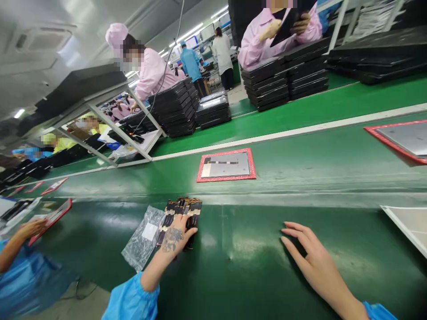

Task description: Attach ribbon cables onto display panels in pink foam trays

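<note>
Your left hand curls its fingers over the strips (a bag lies just beside). Your right hand lies flat, fingers apart, with open table all around.

Electronics factory floor, green conveyor belt, stacked black trays, gowned workers

Worn on the head, looking forward and down from close above the green tabletop, with left hand at 7 o'clock, right hand at 5 o'clock.

green conveyor belt | black tray stacks | ceiling strip lights
</note>
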A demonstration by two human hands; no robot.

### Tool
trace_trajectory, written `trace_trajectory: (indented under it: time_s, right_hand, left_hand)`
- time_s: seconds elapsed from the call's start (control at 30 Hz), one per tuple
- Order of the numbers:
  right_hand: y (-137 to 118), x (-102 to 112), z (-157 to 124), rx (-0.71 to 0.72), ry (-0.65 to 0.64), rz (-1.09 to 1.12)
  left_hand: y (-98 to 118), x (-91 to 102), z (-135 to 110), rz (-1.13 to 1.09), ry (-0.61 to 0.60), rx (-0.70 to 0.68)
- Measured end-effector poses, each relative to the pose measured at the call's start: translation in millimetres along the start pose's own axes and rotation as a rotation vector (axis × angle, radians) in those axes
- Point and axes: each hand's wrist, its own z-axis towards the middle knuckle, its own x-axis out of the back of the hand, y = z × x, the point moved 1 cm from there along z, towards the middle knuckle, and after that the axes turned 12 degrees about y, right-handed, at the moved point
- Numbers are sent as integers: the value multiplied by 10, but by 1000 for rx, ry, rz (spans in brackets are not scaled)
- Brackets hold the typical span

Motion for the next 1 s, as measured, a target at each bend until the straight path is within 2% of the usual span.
trace_trajectory:
  time_s: [0.13, 0.27, 0.43, 0.57, 0.7, 0.83, 1.0]
  right_hand:
    - [-45, -28, 31, 13, -9, -26]
    - [-77, -41, 43, 17, 1, -52]
    - [-72, -42, 37, 55, 24, -72]
    - [-85, -24, 46, 88, 30, -73]
    - [-107, 1, 61, 39, -13, -68]
    - [-119, 16, 74, -25, -56, -53]
    - [-127, 15, 86, -23, -57, -40]
  left_hand:
    - [-33, -166, -193, -50, 111, 137]
    - [-47, -196, -165, -132, 156, 244]
    - [-101, -178, -78, -269, 152, 327]
    - [-155, -144, -54, -358, 147, 380]
    - [-219, -60, -75, -395, 154, 436]
    - [-259, 21, -107, -383, 186, 478]
    - [-270, 123, -167, -323, 250, 493]
